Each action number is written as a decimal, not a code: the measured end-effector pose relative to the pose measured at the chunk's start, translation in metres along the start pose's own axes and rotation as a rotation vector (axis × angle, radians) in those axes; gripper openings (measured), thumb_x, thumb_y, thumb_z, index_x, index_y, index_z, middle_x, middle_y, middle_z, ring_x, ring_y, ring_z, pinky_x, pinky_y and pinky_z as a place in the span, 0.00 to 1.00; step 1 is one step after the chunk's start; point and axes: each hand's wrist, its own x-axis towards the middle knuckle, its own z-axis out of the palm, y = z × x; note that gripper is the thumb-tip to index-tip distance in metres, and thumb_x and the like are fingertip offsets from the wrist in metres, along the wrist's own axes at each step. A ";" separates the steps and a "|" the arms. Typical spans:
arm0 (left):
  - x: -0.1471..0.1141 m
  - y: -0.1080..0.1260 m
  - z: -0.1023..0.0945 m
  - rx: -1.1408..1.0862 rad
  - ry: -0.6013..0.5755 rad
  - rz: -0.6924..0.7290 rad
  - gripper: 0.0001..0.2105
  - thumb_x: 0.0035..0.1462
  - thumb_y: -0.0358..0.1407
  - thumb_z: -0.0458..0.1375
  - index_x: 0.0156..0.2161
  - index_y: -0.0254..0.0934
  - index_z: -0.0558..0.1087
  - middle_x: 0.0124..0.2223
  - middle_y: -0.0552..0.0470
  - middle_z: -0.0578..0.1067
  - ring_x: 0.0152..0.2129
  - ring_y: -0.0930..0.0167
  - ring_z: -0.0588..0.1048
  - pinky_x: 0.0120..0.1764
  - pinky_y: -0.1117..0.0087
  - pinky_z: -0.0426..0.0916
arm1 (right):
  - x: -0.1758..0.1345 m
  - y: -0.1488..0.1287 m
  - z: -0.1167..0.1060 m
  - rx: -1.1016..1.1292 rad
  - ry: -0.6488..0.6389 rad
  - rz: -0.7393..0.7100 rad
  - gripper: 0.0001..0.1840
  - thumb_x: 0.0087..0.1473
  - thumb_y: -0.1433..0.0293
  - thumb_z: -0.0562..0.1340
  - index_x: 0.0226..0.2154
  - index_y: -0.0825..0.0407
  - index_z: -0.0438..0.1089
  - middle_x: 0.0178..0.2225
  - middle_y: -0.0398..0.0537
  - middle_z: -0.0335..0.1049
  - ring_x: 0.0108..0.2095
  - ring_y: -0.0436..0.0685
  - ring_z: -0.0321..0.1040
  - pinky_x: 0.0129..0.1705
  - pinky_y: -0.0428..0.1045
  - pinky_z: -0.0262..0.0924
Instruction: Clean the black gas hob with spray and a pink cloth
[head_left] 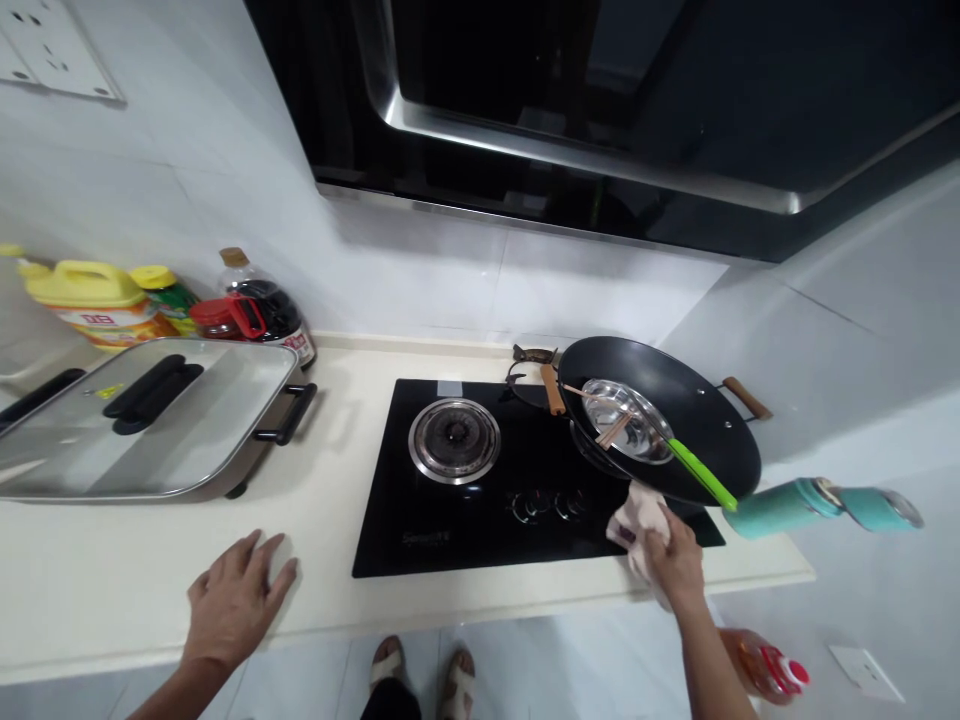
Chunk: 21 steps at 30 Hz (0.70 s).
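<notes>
My right hand [676, 562] is closed around a pale pink cloth [640, 525], which lies against the front right part of the black gas stove [480, 530]. Just beyond the cloth, a black wok [712, 430] with wooden handles sits tilted over the right burner. Inside the wok are a steel bowl [651, 440], wooden chopsticks [615, 430] and a utensil with a green handle [701, 473]. The bare left burner [454, 440] and the control knobs [547, 506] show on the stove. My left hand [234, 600] rests on the cream counter [322, 600], fingers spread, holding nothing.
A lidded electric pan [225, 400] takes up the left counter. Behind it stand a yellow jug [97, 300], a red-lidded jar [225, 318] and a dark sauce bottle [274, 305]. Teal canisters [784, 508] are at the right end. A range hood [570, 150] hangs overhead.
</notes>
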 end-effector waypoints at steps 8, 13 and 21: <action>0.000 -0.001 0.003 -0.002 0.009 0.000 0.30 0.66 0.51 0.44 0.61 0.36 0.74 0.67 0.33 0.67 0.64 0.48 0.65 0.63 0.43 0.60 | 0.010 0.002 0.022 0.013 -0.394 -0.209 0.31 0.58 0.54 0.53 0.58 0.47 0.74 0.64 0.55 0.69 0.66 0.64 0.63 0.70 0.63 0.53; -0.002 0.001 0.002 0.006 0.012 -0.003 0.29 0.66 0.50 0.44 0.61 0.36 0.74 0.67 0.33 0.67 0.64 0.49 0.64 0.63 0.42 0.59 | 0.037 -0.017 0.028 -0.027 -0.386 -0.235 0.30 0.59 0.60 0.53 0.59 0.52 0.74 0.61 0.57 0.71 0.61 0.62 0.69 0.66 0.57 0.60; -0.003 -0.001 0.004 0.009 0.031 0.015 0.28 0.67 0.49 0.44 0.60 0.37 0.74 0.67 0.34 0.68 0.64 0.50 0.65 0.62 0.42 0.60 | 0.078 -0.085 0.049 -0.146 -0.503 -0.377 0.28 0.56 0.74 0.52 0.53 0.44 0.78 0.61 0.42 0.73 0.62 0.55 0.68 0.68 0.51 0.55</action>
